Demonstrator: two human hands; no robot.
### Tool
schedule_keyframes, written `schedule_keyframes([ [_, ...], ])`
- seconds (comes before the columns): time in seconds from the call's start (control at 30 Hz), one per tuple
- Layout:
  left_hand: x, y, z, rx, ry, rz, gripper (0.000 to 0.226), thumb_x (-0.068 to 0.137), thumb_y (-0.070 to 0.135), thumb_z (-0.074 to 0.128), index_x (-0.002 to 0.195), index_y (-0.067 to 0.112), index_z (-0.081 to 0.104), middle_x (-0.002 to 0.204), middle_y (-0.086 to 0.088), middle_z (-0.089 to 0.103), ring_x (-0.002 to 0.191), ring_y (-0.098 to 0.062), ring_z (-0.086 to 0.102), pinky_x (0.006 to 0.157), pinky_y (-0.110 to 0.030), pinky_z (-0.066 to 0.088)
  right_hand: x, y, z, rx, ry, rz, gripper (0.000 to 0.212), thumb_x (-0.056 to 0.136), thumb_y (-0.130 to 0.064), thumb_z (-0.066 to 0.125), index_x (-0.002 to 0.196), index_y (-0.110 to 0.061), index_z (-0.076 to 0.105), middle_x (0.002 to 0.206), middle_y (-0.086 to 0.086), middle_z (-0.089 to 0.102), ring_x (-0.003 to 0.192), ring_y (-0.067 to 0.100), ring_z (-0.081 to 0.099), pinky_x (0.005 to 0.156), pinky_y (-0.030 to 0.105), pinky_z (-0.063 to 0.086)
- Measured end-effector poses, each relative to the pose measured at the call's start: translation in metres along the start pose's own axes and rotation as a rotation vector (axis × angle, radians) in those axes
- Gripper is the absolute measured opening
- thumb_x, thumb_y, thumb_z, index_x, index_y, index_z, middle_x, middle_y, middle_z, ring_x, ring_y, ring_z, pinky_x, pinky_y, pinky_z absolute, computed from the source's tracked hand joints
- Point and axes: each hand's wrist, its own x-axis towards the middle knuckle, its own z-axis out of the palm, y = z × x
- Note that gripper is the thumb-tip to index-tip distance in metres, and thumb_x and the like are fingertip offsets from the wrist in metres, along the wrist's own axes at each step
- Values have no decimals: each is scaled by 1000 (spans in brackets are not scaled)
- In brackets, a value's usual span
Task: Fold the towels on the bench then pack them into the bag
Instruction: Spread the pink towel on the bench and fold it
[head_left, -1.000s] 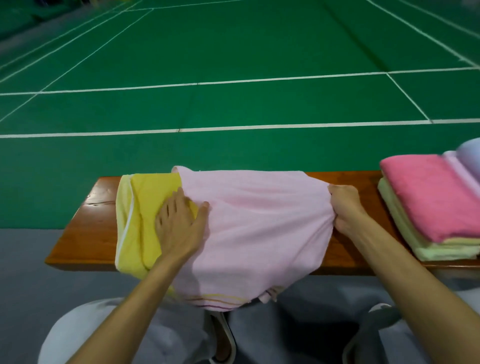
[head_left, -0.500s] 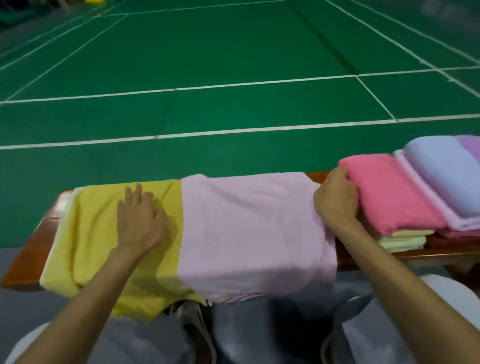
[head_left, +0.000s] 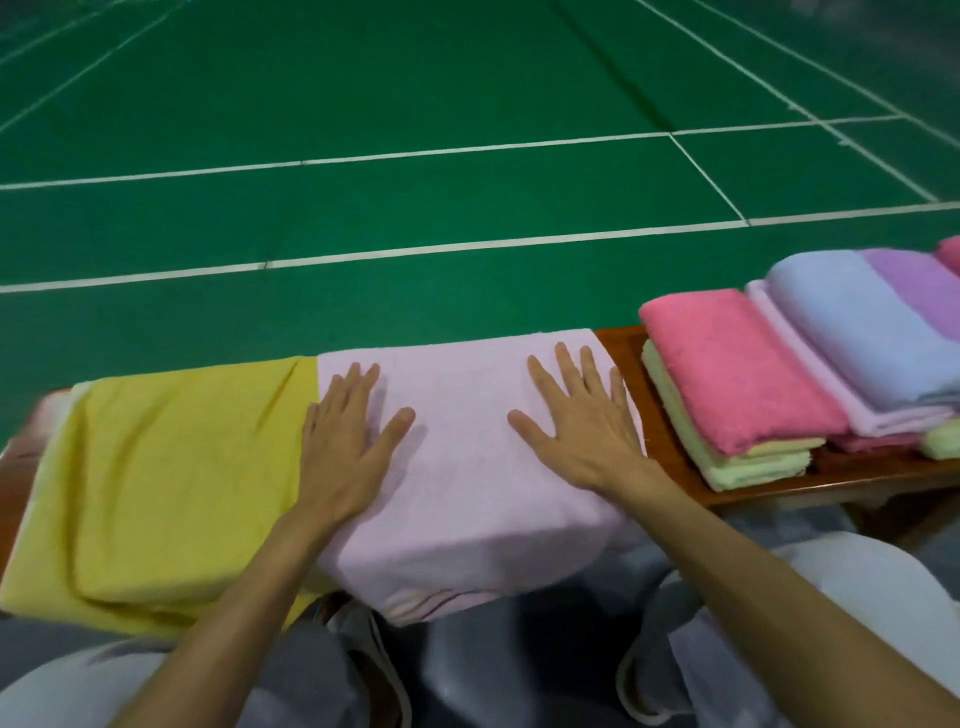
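1. Two hands show in the head view. The left hand (head_left: 345, 441) and right hand (head_left: 576, 421) lie flat and apart, fingers straight and spread, pressing the pale pink towel (head_left: 462, 483) and gripping nothing.
2. That towel lies across the wooden bench (head_left: 621, 345), directly under both hands. Its near end hangs over the front edge toward the person, and its left edge meets the yellow towel (head_left: 171, 467).
3. The folded stack (head_left: 727, 374) sits to the right, nearer the right hand, so the finished towel probably goes that way.
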Motion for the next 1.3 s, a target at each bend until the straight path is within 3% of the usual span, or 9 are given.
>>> schedule_keyframes([
  [0.1,-2,-14,-5,86,6,9,93,86,82,26,162,30,26,171,2,17,158,-18,11,127,-49,12,0,1,1,-1,4,1,85,91,-84,6,162,-39,-3,170,0,-15,155,29,-21,123,60,-8],
  [0.27,-8,-26,-10,135,-39,-14,96,82,92,19,162,44,-1,172,5,-4,159,-19,-4,127,-47,3,1,7,2,-10,7,26,88,88,-88,5,162,-41,-3,170,0,-15,155,30,-20,122,63,-8],
  [0.43,-10,-53,-30,355,-54,3,100,80,95,13,163,40,6,172,-1,2,159,-25,0,127,-51,11,-1,17,-1,-19,14,75,91,86,-89,2,162,-40,-5,170,1,-16,155,31,-20,124,59,-7],
  [0.53,-12,-46,-28,330,-43,-17,97,84,92,13,164,38,0,172,-1,-1,159,-28,-4,127,-52,7,-2,11,0,-8,14,64,91,85,-89,1,161,-40,-7,169,0,-19,154,31,-23,123,61,-8],
  [0.77,-6,13,10,342,-150,195,79,94,75,7,164,37,3,172,2,-11,158,-22,-16,128,-45,-3,-5,0,2,-11,-14,-23,87,88,-86,5,161,-42,-7,169,-1,-21,153,30,-26,122,60,-10],
  [1.1,-9,-17,-6,410,-160,189,84,92,86,8,163,42,0,171,1,-12,158,-19,-16,129,-43,3,-18,40,-9,80,-14,66,76,101,-68,14,163,-29,-5,169,-1,-19,155,23,-22,124,41,-12],
  [1.17,-8,-23,-12,386,-165,182,85,90,89,12,162,45,1,171,3,-12,157,-17,-17,129,-42,4,-20,38,-10,139,24,93,72,105,-58,20,164,-21,3,171,4,-9,157,25,-12,127,42,-5],
  [1.23,-7,-28,-18,383,-181,179,88,87,91,14,162,47,3,171,3,-12,157,-15,-17,129,-42,5,-20,36,-14,238,160,155,62,108,-42,34,158,-7,25,166,16,21,154,33,19,127,46,17],
  [1.3,-6,-31,-22,370,-200,185,93,85,93,18,163,43,4,171,2,-10,157,-15,-15,128,-41,7,-21,34,-19,249,322,179,42,102,-29,53,133,-2,47,135,21,52,123,35,50,109,50,42],
])
